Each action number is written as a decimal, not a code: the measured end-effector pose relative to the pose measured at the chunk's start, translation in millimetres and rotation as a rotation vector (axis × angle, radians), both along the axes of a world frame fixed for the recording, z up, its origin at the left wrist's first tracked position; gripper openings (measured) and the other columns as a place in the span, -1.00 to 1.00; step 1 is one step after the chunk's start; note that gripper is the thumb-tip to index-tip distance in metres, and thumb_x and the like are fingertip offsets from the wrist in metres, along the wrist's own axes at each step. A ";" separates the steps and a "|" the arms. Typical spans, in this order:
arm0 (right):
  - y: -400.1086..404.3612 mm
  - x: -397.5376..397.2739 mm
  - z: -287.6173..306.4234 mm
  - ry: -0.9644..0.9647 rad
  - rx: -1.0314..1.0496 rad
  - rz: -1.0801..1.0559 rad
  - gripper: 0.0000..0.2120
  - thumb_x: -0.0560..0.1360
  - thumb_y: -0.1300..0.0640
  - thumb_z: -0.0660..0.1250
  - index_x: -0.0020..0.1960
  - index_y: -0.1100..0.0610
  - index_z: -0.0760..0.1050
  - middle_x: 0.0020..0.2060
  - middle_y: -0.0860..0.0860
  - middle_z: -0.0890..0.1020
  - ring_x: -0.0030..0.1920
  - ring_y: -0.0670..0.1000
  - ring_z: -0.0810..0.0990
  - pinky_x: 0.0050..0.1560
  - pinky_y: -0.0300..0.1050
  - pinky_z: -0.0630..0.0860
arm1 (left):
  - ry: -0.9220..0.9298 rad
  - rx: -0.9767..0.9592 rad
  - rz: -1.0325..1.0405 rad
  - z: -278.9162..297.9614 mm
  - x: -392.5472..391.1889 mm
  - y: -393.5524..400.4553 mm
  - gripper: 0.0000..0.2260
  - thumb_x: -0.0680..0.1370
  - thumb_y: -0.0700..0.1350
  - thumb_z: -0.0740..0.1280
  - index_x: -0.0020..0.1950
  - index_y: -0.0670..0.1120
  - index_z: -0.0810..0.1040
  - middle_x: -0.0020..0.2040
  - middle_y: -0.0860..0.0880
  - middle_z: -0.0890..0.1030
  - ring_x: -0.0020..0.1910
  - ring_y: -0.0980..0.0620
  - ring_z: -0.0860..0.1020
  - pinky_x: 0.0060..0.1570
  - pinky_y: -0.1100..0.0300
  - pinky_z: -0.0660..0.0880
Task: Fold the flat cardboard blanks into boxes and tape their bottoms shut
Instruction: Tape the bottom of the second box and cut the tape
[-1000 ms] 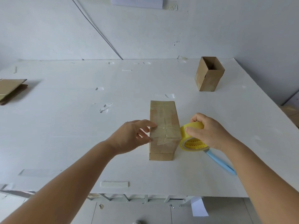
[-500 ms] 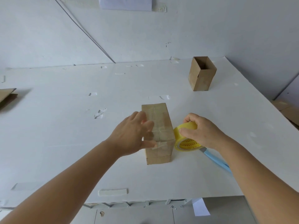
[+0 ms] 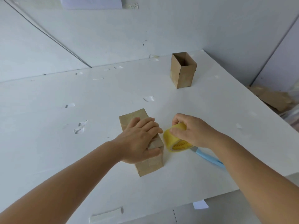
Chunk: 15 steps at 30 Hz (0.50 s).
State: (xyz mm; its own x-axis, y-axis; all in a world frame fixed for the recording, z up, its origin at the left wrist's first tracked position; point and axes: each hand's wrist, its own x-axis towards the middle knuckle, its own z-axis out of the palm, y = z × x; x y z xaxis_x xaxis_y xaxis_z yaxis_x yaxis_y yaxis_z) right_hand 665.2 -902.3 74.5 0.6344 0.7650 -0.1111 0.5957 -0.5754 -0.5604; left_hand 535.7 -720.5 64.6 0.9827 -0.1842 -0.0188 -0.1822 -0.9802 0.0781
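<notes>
Change: since half a second ago the left hand (image 3: pixel 140 139) has slid further over the top of the box, its palm now covering the taped end it only fingered before; the tape roll has tipped so its broad yellow face turns upward.
Left hand: lies across the near box (image 3: pixel 142 143), fingers fairly straight over the top face, thumb curled down the near side, so it grips and presses the box against the table.
Near box: a folded brown cardboard box lying on its long side on the white table (image 3: pixel 48 143), near the table's front, just left of the tape roll; its short end faces the camera.
Right hand: grasps the yellow tape roll (image 3: pixel 175 139), fingers curled over its top edge, thumb on the near rim.
Tape roll: tilted, just beside the box's right side; whether it touches the box I cannot tell.
Blue tool: a light-blue handle (image 3: pixel 208 159) lies on the table under the right forearm, its tip hidden behind the roll.
Second box: an upright cardboard box (image 3: pixel 183 71) with its top open stands well apart, near the table's far right corner.
Table marks: scraps of clear tape stuck across the surface; a pale strip (image 3: pixel 106 215) at the front edge.
Beyond the table: flat cardboard pieces (image 3: pixel 271 99) on the right.
</notes>
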 end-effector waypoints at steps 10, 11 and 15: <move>3.0 21.4 -10.6 -0.169 -0.132 0.096 -0.72 0.62 -0.03 0.05 -0.11 0.09 0.44 -0.19 -0.05 0.55 -0.11 0.02 0.47 -0.07 -0.14 0.27 | 0.160 -0.056 -0.020 14.5 15.3 -0.7 -0.25 0.42 0.45 -0.17 0.46 0.07 0.24 0.19 0.13 0.37 0.35 0.11 0.19 0.39 0.21 -0.04; 2.7 22.5 -10.2 -0.175 -0.128 0.093 -0.70 0.62 0.00 0.02 -0.09 0.11 0.46 -0.17 -0.03 0.57 -0.09 0.03 0.48 -0.06 -0.13 0.28 | 0.200 -0.081 0.010 19.2 22.5 -3.4 -0.29 0.46 0.43 -0.18 0.43 0.07 0.29 0.14 0.13 0.41 0.32 0.11 0.24 0.40 0.18 -0.01; 5.9 21.2 -8.5 -0.260 -0.146 0.131 -0.75 0.63 0.04 0.01 -0.12 0.04 0.40 -0.18 -0.07 0.54 -0.10 0.03 0.47 0.01 -0.07 0.33 | 0.468 -0.213 0.133 27.9 65.7 -22.8 -0.61 0.62 0.17 0.09 0.40 0.06 0.31 0.13 0.07 0.56 0.21 0.04 0.42 0.24 0.17 0.23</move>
State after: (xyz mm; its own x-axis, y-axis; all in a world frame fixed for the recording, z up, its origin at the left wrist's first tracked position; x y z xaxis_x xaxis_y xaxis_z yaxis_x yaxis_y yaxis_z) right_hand 686.4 -896.4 66.0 0.5530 0.8300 -0.0727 0.7824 -0.5474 -0.2970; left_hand 601.4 -743.3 92.5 0.8932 -0.1060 -0.4370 0.0450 -0.9459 0.3213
